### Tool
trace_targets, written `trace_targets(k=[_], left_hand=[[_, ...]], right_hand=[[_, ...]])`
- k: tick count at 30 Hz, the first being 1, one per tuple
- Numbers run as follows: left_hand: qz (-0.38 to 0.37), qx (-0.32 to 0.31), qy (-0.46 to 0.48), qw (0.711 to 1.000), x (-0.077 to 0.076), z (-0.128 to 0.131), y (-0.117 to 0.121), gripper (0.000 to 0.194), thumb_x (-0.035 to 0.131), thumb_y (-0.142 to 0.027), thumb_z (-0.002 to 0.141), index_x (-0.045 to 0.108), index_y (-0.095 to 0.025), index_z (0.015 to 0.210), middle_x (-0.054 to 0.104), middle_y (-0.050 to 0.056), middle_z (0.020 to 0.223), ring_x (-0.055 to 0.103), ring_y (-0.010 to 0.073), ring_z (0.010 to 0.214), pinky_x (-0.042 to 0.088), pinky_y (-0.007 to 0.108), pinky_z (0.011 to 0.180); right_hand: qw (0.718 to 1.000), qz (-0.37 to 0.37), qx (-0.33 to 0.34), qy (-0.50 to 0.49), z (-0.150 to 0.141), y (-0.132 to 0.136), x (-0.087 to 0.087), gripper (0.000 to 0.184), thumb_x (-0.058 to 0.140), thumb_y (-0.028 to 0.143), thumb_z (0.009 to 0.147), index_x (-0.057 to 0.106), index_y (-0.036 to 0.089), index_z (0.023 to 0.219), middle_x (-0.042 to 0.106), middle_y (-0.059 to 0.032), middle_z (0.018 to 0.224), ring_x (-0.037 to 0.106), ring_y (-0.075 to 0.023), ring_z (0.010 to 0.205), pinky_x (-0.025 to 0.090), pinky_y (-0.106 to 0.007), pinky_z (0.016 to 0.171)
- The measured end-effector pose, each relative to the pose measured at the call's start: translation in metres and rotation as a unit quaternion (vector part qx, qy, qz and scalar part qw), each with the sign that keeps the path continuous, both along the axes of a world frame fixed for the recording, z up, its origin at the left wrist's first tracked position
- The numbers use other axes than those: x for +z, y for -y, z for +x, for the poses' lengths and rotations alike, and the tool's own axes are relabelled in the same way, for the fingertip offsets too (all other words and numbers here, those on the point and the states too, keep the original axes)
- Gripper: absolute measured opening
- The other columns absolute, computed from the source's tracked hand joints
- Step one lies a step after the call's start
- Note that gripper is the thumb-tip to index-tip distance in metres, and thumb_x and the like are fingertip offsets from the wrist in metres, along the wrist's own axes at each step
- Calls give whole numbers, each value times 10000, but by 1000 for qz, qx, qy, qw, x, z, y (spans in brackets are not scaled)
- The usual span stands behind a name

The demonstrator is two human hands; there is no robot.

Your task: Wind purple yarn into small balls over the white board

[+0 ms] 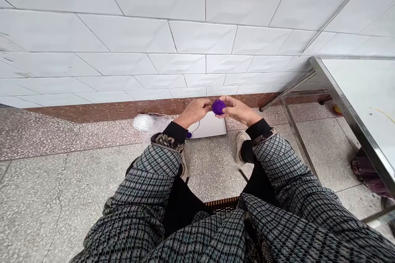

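My right hand [236, 109] is closed around a small ball of purple yarn [218, 107], held up in front of me. Close by on its left, my left hand [196, 111] has its fingers pinched together beside the ball. A thin strand seems to run from that pinch, though it is hard to make out there. Below the hands a shallow white box [212, 129] lies on the floor. Inside its left part sits another bit of purple yarn [189, 134], partly hidden by my left cuff, with a dark strand rising from it.
A ball of white yarn [143, 123] in clear plastic lies on the floor left of the box. A tiled wall [185, 41] rises ahead. To the right stands a metal-framed table [345, 102], with dark fabric [368, 172] under it. My shoes flank the box.
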State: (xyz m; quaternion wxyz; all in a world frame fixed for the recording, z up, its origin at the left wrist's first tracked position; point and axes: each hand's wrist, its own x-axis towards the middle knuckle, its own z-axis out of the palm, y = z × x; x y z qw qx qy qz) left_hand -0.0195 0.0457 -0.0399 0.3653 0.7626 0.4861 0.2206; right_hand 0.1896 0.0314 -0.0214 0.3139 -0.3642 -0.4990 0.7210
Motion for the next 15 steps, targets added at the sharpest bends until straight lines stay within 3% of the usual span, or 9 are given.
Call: trace_targets(k=[3, 7, 9, 12, 15], left_hand=[[-23, -64, -18, 998, 0, 4, 5, 219, 500, -250, 892, 693, -161, 839, 662, 23, 752, 551, 156, 691, 389, 282, 693], [-22, -167, -22, 986, 4, 7, 12, 222, 494, -239, 880, 692, -160, 816, 644, 14, 721, 510, 135, 632, 378, 273, 665], [0, -159, -11, 987, 6, 6, 13, 217, 500, -239, 884, 689, -160, 813, 670, 26, 756, 537, 138, 661, 391, 271, 678], [41, -103, 5, 994, 8, 3, 10, 203, 505, -222, 888, 686, -161, 817, 703, 47, 811, 592, 156, 741, 421, 278, 722], [60, -70, 11, 996, 9, 0, 7, 185, 510, -208, 882, 669, -165, 798, 710, 61, 842, 612, 170, 784, 443, 294, 756]], right_hand=[[995, 22, -98, -1, 0, -6, -8, 392, 807, 270, 749, 495, 222, 980, 671, -9, 966, 708, -133, 796, 615, -286, 745], [967, 72, -184, 162, 0, -12, -20, 405, 753, 253, 761, 458, 222, 1037, 620, -3, 946, 639, -117, 676, 539, -260, 606], [947, 113, -163, 253, 0, -12, -22, 429, 726, 208, 742, 501, 211, 1107, 620, -9, 974, 612, -125, 685, 528, -282, 628], [928, 167, -67, 328, -1, -7, -17, 359, 701, 143, 734, 603, 206, 1074, 660, -16, 982, 617, -156, 805, 534, -315, 756], [939, 127, 29, 318, -4, -1, -8, 296, 669, 99, 767, 636, 203, 1042, 685, -16, 955, 607, -138, 743, 524, -287, 707]])
